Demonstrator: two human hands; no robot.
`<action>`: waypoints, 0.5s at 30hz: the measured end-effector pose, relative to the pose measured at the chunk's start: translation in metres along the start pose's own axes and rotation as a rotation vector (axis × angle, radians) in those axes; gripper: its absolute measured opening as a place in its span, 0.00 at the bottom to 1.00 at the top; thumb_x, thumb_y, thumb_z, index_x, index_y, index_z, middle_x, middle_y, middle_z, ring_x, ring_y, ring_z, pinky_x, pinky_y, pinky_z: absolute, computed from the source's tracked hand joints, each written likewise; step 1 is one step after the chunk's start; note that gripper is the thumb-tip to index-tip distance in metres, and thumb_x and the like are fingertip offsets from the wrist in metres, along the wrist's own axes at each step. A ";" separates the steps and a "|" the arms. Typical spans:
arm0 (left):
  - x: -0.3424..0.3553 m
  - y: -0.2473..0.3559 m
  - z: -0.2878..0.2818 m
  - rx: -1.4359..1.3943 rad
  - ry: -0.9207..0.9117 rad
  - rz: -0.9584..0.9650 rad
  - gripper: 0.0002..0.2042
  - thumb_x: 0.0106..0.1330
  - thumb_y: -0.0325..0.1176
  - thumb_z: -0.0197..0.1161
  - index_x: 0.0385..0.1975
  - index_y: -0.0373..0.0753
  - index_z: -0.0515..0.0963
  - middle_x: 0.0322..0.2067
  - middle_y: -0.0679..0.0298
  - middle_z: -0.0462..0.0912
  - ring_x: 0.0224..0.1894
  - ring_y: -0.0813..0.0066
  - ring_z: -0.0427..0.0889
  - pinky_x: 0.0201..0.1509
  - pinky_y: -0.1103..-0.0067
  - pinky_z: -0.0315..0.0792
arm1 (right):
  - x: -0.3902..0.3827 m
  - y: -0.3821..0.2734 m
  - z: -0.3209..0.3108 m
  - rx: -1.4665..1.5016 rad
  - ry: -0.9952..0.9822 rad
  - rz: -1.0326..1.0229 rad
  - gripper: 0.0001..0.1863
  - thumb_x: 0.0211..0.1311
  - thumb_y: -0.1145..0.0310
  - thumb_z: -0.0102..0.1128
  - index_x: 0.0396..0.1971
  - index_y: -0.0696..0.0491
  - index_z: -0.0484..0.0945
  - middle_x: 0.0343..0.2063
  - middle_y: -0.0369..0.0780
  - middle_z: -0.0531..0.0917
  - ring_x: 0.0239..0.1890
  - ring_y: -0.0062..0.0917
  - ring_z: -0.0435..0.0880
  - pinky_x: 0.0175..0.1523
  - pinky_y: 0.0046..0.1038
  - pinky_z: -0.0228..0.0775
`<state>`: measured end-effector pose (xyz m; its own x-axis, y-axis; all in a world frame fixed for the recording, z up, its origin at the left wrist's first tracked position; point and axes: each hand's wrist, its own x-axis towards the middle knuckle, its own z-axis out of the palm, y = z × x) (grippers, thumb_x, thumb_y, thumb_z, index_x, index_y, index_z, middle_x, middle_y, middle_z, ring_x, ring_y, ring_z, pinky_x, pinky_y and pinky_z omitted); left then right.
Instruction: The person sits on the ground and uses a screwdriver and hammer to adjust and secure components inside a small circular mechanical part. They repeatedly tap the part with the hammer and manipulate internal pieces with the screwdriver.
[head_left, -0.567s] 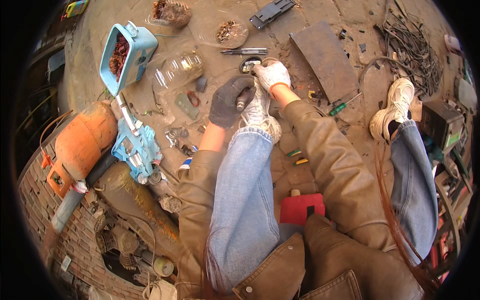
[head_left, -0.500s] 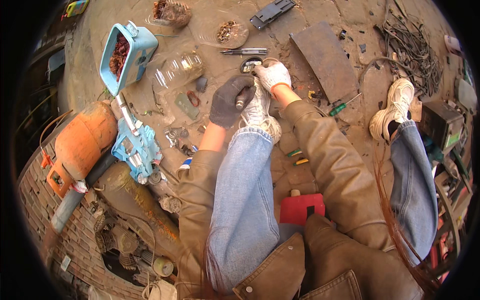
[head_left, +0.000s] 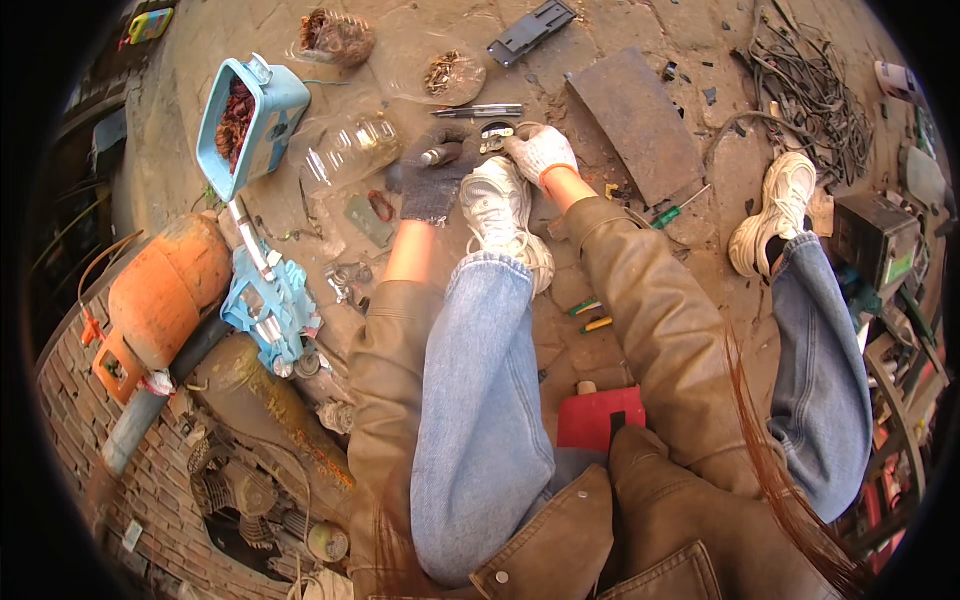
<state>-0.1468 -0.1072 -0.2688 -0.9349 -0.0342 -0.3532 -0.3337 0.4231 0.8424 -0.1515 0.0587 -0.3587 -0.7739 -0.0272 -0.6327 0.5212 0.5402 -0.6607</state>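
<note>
Dark-gloved left hand (head_left: 438, 180) has its fist round a metal-tipped tool (head_left: 433, 157), just left of the left sneaker (head_left: 497, 210). The small round part (head_left: 494, 136) sits right past that shoe's toe, white-gloved right hand (head_left: 543, 155) bunched at its edge, can't tell if gripping.

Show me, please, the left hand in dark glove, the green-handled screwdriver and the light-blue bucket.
Left hand (head_left: 432, 188): head view, on its gloved middle.
Green-handled screwdriver (head_left: 667, 217): head view, on the handle.
Light-blue bucket (head_left: 276, 90): head view, on the outer wall.
</note>
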 end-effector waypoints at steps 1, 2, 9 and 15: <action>0.005 0.001 -0.001 -0.142 -0.022 0.001 0.08 0.62 0.30 0.69 0.36 0.34 0.81 0.28 0.66 0.84 0.26 0.82 0.80 0.33 0.81 0.76 | 0.001 0.000 0.000 0.003 -0.016 0.019 0.24 0.55 0.52 0.56 0.45 0.53 0.84 0.49 0.49 0.82 0.54 0.43 0.80 0.60 0.38 0.70; 0.007 0.001 0.000 -0.114 -0.007 -0.029 0.08 0.62 0.30 0.69 0.35 0.34 0.81 0.27 0.65 0.84 0.26 0.81 0.80 0.33 0.81 0.76 | 0.001 0.001 0.000 0.016 -0.027 0.026 0.24 0.55 0.52 0.56 0.45 0.53 0.84 0.49 0.49 0.82 0.54 0.43 0.80 0.60 0.38 0.70; 0.012 0.005 0.001 0.010 0.023 0.027 0.07 0.58 0.30 0.70 0.34 0.36 0.82 0.25 0.73 0.80 0.28 0.84 0.75 0.32 0.83 0.74 | 0.004 -0.003 0.000 0.085 -0.009 0.136 0.25 0.52 0.55 0.62 0.48 0.53 0.82 0.48 0.49 0.83 0.53 0.41 0.81 0.58 0.34 0.72; 0.004 0.000 0.004 0.086 0.073 0.022 0.08 0.61 0.32 0.69 0.28 0.34 0.80 0.20 0.70 0.79 0.23 0.82 0.77 0.30 0.80 0.73 | -0.005 -0.004 0.014 0.141 0.074 0.108 0.27 0.50 0.60 0.66 0.50 0.58 0.79 0.47 0.51 0.83 0.51 0.39 0.83 0.57 0.31 0.72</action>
<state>-0.1504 -0.1035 -0.2719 -0.9493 -0.0886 -0.3017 -0.3043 0.5008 0.8103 -0.1451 0.0452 -0.3586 -0.7324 0.0890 -0.6751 0.6438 0.4133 -0.6440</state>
